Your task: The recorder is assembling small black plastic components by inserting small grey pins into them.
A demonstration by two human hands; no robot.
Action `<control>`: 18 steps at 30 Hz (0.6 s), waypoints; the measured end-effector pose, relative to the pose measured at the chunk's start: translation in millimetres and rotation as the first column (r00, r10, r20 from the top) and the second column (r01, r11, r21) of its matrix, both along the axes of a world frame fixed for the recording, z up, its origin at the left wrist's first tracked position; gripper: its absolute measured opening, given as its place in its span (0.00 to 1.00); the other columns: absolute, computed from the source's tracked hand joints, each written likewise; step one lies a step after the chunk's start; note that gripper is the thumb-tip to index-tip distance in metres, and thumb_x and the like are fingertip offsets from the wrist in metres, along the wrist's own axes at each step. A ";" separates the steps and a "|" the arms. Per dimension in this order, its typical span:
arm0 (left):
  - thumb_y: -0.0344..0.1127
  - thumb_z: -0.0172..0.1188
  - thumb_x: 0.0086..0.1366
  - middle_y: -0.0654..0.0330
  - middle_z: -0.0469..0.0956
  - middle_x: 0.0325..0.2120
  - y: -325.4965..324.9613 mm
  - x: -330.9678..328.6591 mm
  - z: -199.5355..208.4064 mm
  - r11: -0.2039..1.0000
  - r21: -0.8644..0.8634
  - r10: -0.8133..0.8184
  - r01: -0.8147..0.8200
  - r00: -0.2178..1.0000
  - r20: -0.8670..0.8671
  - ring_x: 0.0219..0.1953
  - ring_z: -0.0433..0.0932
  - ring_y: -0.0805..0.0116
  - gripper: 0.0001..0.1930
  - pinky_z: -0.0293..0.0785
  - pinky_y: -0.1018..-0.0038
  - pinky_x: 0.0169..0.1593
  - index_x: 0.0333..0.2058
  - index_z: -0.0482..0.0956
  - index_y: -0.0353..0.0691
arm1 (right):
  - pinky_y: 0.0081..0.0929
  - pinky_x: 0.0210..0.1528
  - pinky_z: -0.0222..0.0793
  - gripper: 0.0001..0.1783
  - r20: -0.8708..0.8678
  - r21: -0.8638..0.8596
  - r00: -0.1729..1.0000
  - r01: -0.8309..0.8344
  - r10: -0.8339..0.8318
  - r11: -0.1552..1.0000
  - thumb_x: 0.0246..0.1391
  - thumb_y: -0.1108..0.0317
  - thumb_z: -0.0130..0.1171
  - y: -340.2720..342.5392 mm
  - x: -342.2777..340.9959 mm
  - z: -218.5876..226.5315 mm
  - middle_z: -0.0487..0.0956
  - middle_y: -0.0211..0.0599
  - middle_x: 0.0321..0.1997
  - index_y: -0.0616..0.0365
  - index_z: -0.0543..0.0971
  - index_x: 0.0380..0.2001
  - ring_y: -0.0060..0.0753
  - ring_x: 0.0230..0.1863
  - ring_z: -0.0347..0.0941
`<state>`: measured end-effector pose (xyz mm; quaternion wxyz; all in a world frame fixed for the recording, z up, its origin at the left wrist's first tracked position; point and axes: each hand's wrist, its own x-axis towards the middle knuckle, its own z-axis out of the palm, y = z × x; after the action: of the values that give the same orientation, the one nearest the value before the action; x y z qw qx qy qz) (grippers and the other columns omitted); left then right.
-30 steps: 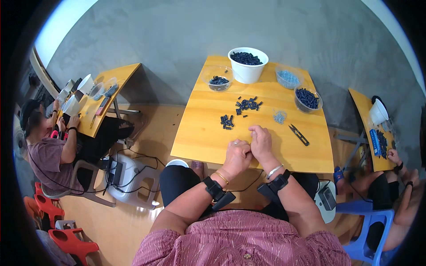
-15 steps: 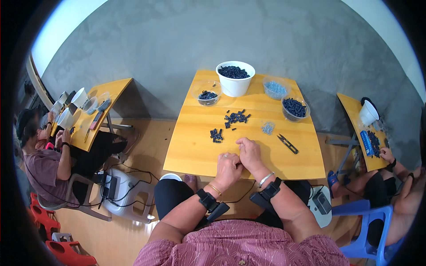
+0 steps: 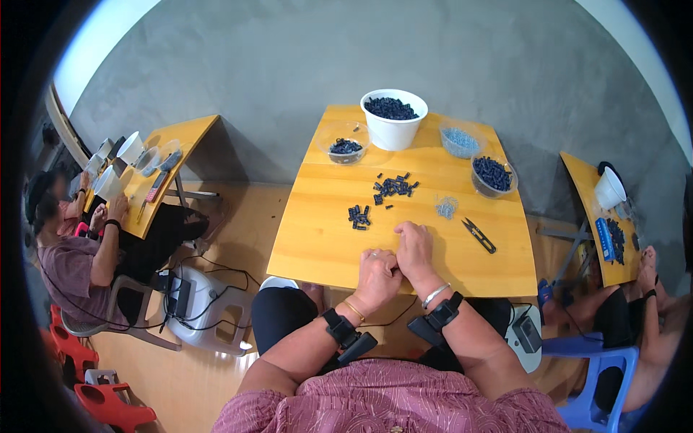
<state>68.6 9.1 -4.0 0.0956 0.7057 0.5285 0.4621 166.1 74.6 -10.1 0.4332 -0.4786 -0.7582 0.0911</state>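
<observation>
At the front edge of the yellow wooden table [image 3: 325,252] my hands rest side by side, touching. My left hand [image 3: 379,274] is closed, with a ring on one finger. Curled fingers close my right hand [image 3: 415,251] too, a little farther forward. Whatever either may hold is hidden. Beyond them lie a small group of dark blue plastic pieces [image 3: 359,217] and a larger loose pile of dark pieces [image 3: 394,187]. To the right are a little heap of small pale metallic-looking parts [image 3: 446,208] and black thread snips [image 3: 479,236].
A white bucket [image 3: 394,133] of dark pieces stands at the back. Clear bowls hold dark pieces [image 3: 346,147], light-blue small parts [image 3: 460,141] and more dark pieces [image 3: 493,175]. People sit at side tables on the left [image 3: 173,141] and right [image 3: 577,180]. A blue chair [image 3: 592,368] is at right.
My view has shifted slightly, so the table appears a bit farther right and higher. My hands stay together, nearly unmoved. The person at right has drawn a hand back from the dark pieces.
</observation>
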 end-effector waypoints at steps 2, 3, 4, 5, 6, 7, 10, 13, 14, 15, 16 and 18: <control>0.26 0.57 0.41 0.57 0.71 0.16 0.8 -0.6 0.3 0.999 -0.038 -0.006 0.005 1.000 -0.011 0.25 0.70 0.57 0.04 0.61 0.66 0.36 0.14 0.72 0.39 | 0.40 0.36 0.58 0.07 0.021 -0.021 1.000 -0.003 0.004 1.000 0.41 0.76 0.45 1.3 0.1 2.5 0.75 0.42 0.26 0.57 0.73 0.25 0.47 0.32 0.67; 0.25 0.56 0.42 0.57 0.71 0.17 0.0 -0.9 -0.4 0.998 -0.065 -0.008 0.006 1.000 -0.023 0.26 0.70 0.57 0.03 0.60 0.66 0.38 0.15 0.72 0.40 | 0.40 0.36 0.58 0.07 0.022 -0.028 1.000 0.002 -0.001 1.000 0.41 0.76 0.45 0.2 0.1 0.8 0.75 0.42 0.26 0.57 0.73 0.25 0.47 0.32 0.67; 0.25 0.56 0.42 0.57 0.71 0.17 0.2 -1.0 -0.4 0.998 -0.064 -0.011 0.010 1.000 -0.022 0.26 0.70 0.57 0.03 0.60 0.66 0.38 0.15 0.72 0.40 | 0.40 0.36 0.58 0.07 0.035 -0.023 0.999 0.005 -0.004 1.000 0.40 0.76 0.45 1.1 -0.5 1.7 0.75 0.42 0.26 0.57 0.72 0.25 0.47 0.32 0.67; 0.25 0.56 0.42 0.57 0.71 0.17 0.1 -1.2 -0.5 0.999 -0.054 -0.007 0.006 1.000 -0.016 0.26 0.70 0.58 0.03 0.60 0.66 0.38 0.15 0.72 0.40 | 0.40 0.35 0.57 0.06 0.048 -0.015 0.999 0.007 -0.006 1.000 0.40 0.76 0.45 1.4 -0.8 3.0 0.75 0.41 0.26 0.56 0.72 0.24 0.46 0.33 0.66; 0.25 0.56 0.42 0.57 0.71 0.17 -0.3 -0.9 -0.2 0.999 -0.042 -0.003 0.002 1.000 -0.009 0.26 0.70 0.58 0.03 0.60 0.66 0.37 0.14 0.72 0.40 | 0.40 0.35 0.57 0.06 0.048 -0.011 0.999 0.009 -0.008 1.000 0.40 0.76 0.45 -0.3 -0.8 3.4 0.75 0.41 0.26 0.56 0.72 0.24 0.46 0.33 0.66; 0.25 0.56 0.42 0.57 0.71 0.17 -0.4 -0.7 -1.0 0.999 -0.032 -0.003 0.003 1.000 -0.011 0.26 0.70 0.58 0.03 0.60 0.66 0.37 0.14 0.72 0.40 | 0.40 0.35 0.57 0.06 0.078 -0.041 0.997 0.025 -0.022 0.999 0.39 0.75 0.46 -2.3 -1.1 3.2 0.75 0.41 0.25 0.56 0.72 0.24 0.46 0.32 0.66; 0.28 0.58 0.42 0.57 0.72 0.17 -1.8 -0.9 -2.3 1.000 -0.029 0.005 -0.006 1.000 -0.025 0.25 0.70 0.58 0.03 0.61 0.66 0.36 0.15 0.73 0.40 | 0.40 0.35 0.57 0.05 0.123 -0.034 0.991 0.053 -0.048 0.998 0.39 0.75 0.47 -1.7 -0.5 1.9 0.74 0.40 0.24 0.55 0.71 0.23 0.45 0.32 0.66; 0.28 0.58 0.42 0.57 0.72 0.16 -2.3 -0.7 -3.0 0.999 0.015 0.035 -0.034 0.998 -0.054 0.25 0.70 0.57 0.03 0.61 0.65 0.35 0.15 0.73 0.40 | 0.40 0.35 0.57 0.06 0.146 -0.004 0.986 0.076 -0.075 0.997 0.37 0.75 0.47 -1.2 -1.6 -0.8 0.74 0.39 0.24 0.55 0.71 0.23 0.45 0.32 0.66; 0.28 0.58 0.42 0.57 0.72 0.16 -0.2 -1.5 -6.8 0.999 0.017 0.034 -0.033 0.998 -0.057 0.25 0.70 0.57 0.04 0.61 0.65 0.35 0.15 0.73 0.39 | 0.40 0.35 0.57 0.06 0.157 -0.010 0.984 0.092 -0.089 0.996 0.37 0.75 0.47 0.2 -2.9 -1.4 0.74 0.39 0.25 0.54 0.71 0.23 0.45 0.32 0.66; 0.28 0.58 0.42 0.56 0.72 0.16 1.3 -2.0 -10.1 0.999 0.018 0.032 -0.031 0.998 -0.059 0.25 0.70 0.56 0.04 0.61 0.64 0.34 0.14 0.72 0.39 | 0.40 0.35 0.57 0.06 0.155 0.000 0.984 0.085 -0.084 0.996 0.37 0.75 0.47 2.6 -2.0 -4.8 0.74 0.39 0.25 0.54 0.71 0.23 0.45 0.32 0.66; 0.28 0.58 0.42 0.56 0.72 0.16 0.7 -1.2 -7.2 0.999 0.031 0.036 -0.034 0.997 -0.065 0.25 0.70 0.56 0.04 0.61 0.64 0.34 0.14 0.72 0.39 | 0.40 0.35 0.57 0.06 0.126 0.002 0.989 0.076 -0.075 0.997 0.39 0.75 0.47 2.4 -0.1 -4.0 0.75 0.39 0.25 0.54 0.72 0.23 0.45 0.32 0.66; 0.29 0.58 0.41 0.55 0.71 0.16 -0.4 -0.1 -3.0 1.000 0.010 0.005 -0.004 0.999 -0.050 0.25 0.70 0.53 0.03 0.61 0.63 0.34 0.16 0.73 0.39 | 0.41 0.35 0.57 0.05 0.092 0.013 0.994 0.063 -0.064 0.998 0.41 0.74 0.47 0.7 1.3 -5.1 0.75 0.39 0.25 0.54 0.72 0.24 0.45 0.32 0.67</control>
<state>68.5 8.8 -7.0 0.0778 0.7162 0.5301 0.4472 167.4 75.3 -15.2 0.4028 -0.5041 -0.7623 0.0512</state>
